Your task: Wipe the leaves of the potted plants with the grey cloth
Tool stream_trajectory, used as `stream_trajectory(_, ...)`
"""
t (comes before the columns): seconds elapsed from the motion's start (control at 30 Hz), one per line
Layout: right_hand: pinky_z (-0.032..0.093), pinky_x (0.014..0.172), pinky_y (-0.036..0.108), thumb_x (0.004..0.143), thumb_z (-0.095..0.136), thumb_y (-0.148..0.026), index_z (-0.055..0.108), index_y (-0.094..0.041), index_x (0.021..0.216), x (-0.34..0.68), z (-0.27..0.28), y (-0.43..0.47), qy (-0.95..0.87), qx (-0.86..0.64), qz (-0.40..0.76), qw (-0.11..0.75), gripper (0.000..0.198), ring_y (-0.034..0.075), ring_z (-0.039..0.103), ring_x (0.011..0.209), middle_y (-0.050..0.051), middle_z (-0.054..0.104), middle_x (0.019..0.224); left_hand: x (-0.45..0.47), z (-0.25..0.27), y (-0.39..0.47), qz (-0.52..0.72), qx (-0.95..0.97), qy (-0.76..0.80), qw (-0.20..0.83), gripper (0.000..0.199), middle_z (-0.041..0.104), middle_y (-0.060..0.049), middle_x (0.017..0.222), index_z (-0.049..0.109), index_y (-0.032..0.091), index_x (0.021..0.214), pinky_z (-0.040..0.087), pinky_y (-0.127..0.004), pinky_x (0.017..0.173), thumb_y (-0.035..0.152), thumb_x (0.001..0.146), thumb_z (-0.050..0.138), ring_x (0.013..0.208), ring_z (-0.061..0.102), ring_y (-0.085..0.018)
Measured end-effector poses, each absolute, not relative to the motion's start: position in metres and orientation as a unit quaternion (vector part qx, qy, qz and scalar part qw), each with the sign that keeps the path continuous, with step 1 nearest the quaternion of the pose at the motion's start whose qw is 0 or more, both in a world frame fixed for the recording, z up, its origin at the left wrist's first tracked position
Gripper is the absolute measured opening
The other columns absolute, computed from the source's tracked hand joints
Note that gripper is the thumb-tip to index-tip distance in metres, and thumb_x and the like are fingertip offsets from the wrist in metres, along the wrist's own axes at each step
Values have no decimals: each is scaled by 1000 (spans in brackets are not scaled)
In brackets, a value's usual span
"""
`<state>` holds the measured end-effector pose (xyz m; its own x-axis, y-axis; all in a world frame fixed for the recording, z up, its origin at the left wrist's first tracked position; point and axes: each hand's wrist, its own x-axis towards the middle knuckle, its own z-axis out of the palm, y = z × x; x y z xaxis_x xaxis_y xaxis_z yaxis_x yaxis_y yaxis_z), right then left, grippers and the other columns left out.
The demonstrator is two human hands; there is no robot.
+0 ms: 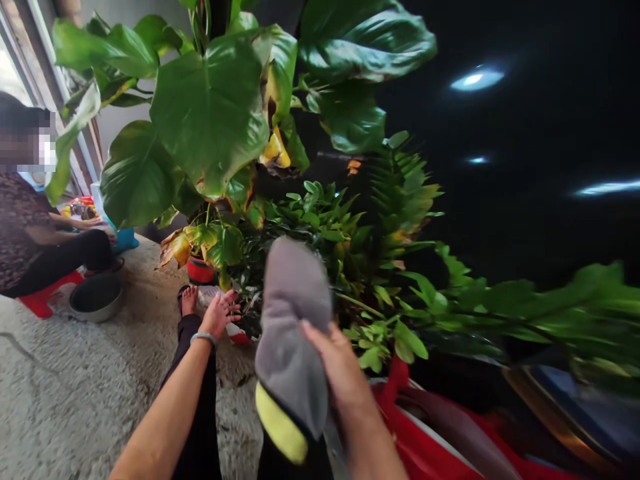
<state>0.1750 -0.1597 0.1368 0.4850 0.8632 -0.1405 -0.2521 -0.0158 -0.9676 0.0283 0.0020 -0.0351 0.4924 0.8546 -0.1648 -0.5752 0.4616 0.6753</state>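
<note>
My right hand (340,367) grips a thick, soft grey cloth (294,320), thumb on top. It is folded, with a yellow underside and a dark edge showing at the bottom, and its upper end points towards the plants. My left hand (219,315) is empty, its fingers spread, with a pale bracelet on the wrist. It is above my foot, near the dark lower leaves. A large potted plant (210,120) with broad green leaves, some yellowed and brown, rises in front of me. Smaller leafy plants (320,217) stand behind the cloth.
At the left a person (30,227) sits on a red stool (47,297) beside a dark basin (97,297). A red plant pot (200,270) is at the big plant's base. A red bag (425,427) lies at the lower right. The floor (100,380) is rough concrete.
</note>
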Motion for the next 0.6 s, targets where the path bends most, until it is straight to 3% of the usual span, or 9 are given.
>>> stream_trajectory(0.1,53,82,37,58,76,-40,69,-21,93,209,149,-133,-220,-582,306,720,40,26,70,89,5,77,90,31,-35,-5,428,291,243,820,51,54,-13,139,66,18,118,47,-36,81,54,85,54,105,58,-25)
stream_trajectory(0.27,55,74,44,56,75,-44,70,-19,73,186,112,-154,-177,-607,448,632,30,33,71,79,8,74,68,45,-35,-22,409,322,238,820,40,60,-14,130,71,18,108,48,-35,82,43,77,67,108,57,-26)
stream_trajectory(0.37,54,82,46,57,77,-47,73,-21,80,165,102,-194,-201,-611,465,609,35,33,71,83,8,76,79,52,-33,-31,385,324,213,838,46,66,-14,116,69,18,115,48,-35,82,42,75,69,103,61,-26)
stream_trajectory(0.53,42,101,42,64,73,-46,71,-20,102,209,133,-177,-263,-656,219,672,46,32,63,110,9,74,108,58,-23,-44,396,311,163,848,45,61,-13,124,67,19,117,50,-37,81,40,77,66,102,61,-25)
stream_trajectory(0.6,42,101,41,62,71,-43,71,-20,102,229,137,-149,-233,-656,194,691,46,31,60,114,9,74,109,59,-21,-48,395,313,167,847,44,59,-12,129,68,20,117,51,-36,80,39,77,67,103,60,-24)
